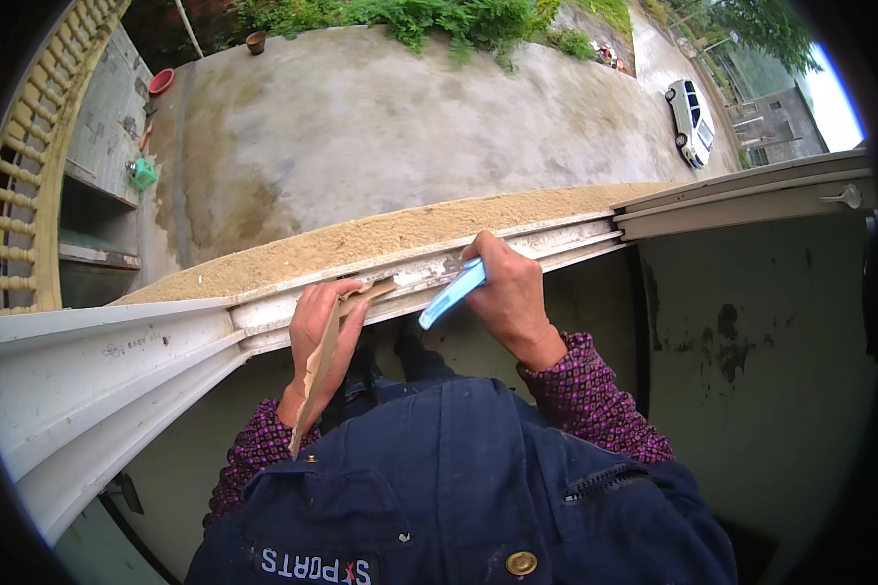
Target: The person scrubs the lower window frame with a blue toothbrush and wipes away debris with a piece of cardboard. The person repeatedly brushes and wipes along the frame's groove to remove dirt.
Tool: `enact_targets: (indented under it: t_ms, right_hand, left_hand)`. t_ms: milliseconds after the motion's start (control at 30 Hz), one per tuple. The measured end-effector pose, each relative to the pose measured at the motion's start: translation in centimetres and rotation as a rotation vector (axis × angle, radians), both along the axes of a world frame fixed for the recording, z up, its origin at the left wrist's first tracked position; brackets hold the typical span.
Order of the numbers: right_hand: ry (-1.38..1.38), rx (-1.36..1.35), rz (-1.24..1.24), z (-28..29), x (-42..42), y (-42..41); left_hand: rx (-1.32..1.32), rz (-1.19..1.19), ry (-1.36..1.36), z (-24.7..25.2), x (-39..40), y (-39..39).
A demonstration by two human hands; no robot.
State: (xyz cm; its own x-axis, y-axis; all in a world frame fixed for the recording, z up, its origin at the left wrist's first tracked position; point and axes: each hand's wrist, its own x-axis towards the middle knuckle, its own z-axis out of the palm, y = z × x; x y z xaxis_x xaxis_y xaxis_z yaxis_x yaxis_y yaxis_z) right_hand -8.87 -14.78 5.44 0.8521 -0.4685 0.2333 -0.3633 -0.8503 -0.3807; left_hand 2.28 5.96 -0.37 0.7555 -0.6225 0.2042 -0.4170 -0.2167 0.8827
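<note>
My left hand (320,322) rests over the white window-frame track (417,281) and grips a torn strip of brown cardboard (320,369). One end of the strip points along the track, while the rest hangs back over my wrist. To its right, my right hand (508,292) is closed around a light-blue plastic-handled tool (453,294), whose exact kind I cannot tell. This tool slants down towards me over the inner edge of the frame. Whitish residue and dirt mark the track between both hands.
Beyond the track runs a rough sandy-coloured ledge (380,238), with a concrete yard (410,124) far below. White frame sides rise at left (102,365) and right (739,197); the right one carries a latch (845,196). A white car (691,124) is parked outside.
</note>
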Motion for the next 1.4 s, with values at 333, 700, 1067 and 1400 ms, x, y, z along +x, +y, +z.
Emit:
enact_targets:
  t_ms: [333, 700, 1067, 1400]
  right_hand:
    - [-0.014, 0.367, -0.002, 5.3, -2.5, -6.1]
    - [-0.279, 0.926, -0.353, 4.2, -4.6, -10.5]
    - [-0.001, 1.220, 0.513, 2.4, 5.4, -6.4]
    - [0.226, 1.175, 1.016, -3.1, 10.2, -4.2]
  left_hand:
    - [-0.034, 0.018, 0.038, -0.5, 0.4, 0.6]
    - [-0.070, 0.046, 0.014, -1.4, 0.2, 0.4]
    - [-0.165, 0.479, 0.213, 0.6, -2.1, 2.5]
    - [-0.244, 0.856, 0.206, 1.8, -9.8, 1.6]
